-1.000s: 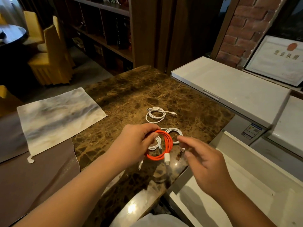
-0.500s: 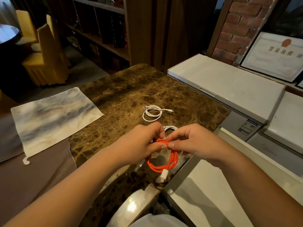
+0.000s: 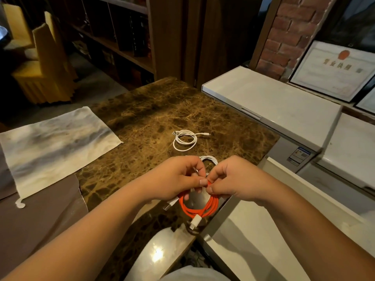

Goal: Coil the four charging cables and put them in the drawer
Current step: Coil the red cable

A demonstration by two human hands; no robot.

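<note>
An orange cable hangs as a coil above the near edge of the marble table, its white plug dangling at the bottom. My left hand and my right hand both pinch the top of the coil, fingertips meeting. A white plug end sticks out under my left hand. One coiled white cable lies further back on the table. Another white coil shows just behind my hands, mostly hidden. The white drawer stands open at the lower right.
A grey-white cloth lies on the table's left side over a brown covering. A white chest appliance stands right of the table, framed certificates behind it. Yellow-covered chairs and a dark bookshelf are at the back left.
My right hand came in from the right and now pinches the top of the orange coil beside my left hand. The coil hangs a little lower and nearer to me.
</note>
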